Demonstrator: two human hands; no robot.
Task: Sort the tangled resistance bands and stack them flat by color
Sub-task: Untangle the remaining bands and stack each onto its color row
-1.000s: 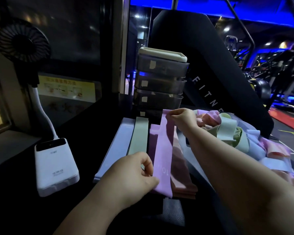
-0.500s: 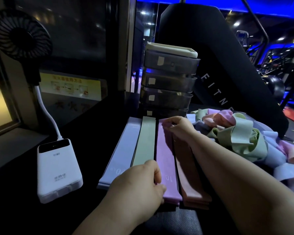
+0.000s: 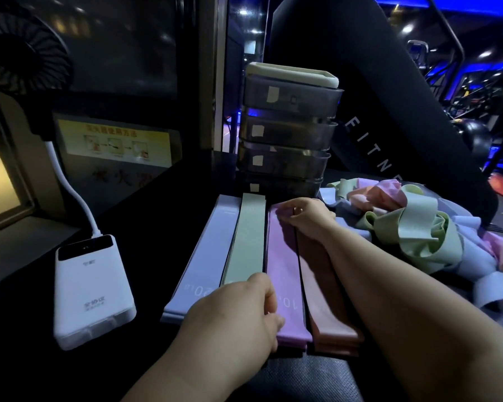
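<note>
Left hand (image 3: 238, 311) is covering the near ends of the green band (image 3: 247, 242) and purple band (image 3: 282, 265), and right hand (image 3: 308, 217) is covering the purple's far end. Fingers on both are bending down onto it with fingertips hiding, so can't tell pinch vs press. Purple band is lying flat and straight between green and pink band (image 3: 323, 288), "10" print partly showing; tangled pile (image 3: 413, 227) is sitting right, running off frame.
</note>
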